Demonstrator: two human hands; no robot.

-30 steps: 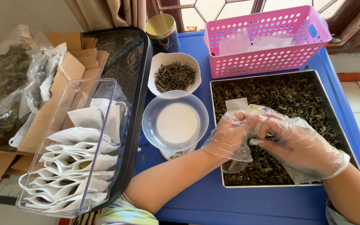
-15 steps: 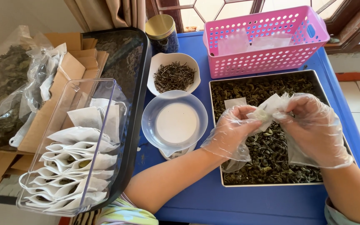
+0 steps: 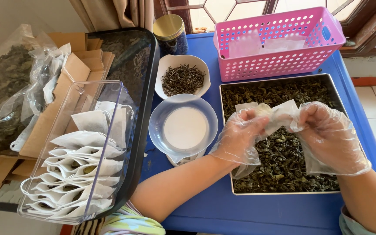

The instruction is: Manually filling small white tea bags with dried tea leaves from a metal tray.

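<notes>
Blue table (image 3: 196,209) is filling most of the frame, with a window running along the top edge. Both hands are wearing loose clear gloves and hovering over the metal tray (image 3: 334,91) of dried leaves at center right. Left hand (image 3: 240,137) and right hand (image 3: 327,135) are each pinching one side of a small white bag (image 3: 279,114), fingers clamped on it, holding it up just above the leaves.

Left of the tray, a clear plastic dish (image 3: 157,130) is sitting near the middle, and a white bowl (image 3: 167,65) of dark twiggy leaves is sitting right above it. A pink basket (image 3: 279,61) is taking up the upper right, touching the tray's top edge. A gold-lidded jar (image 3: 169,28) is standing at top center. Lower left, a clear bin (image 3: 70,109) is holding a stack of filled white bags. Cardboard (image 3: 72,69) and plastic sacks (image 3: 9,95) of leaves are piling up at far left.
</notes>
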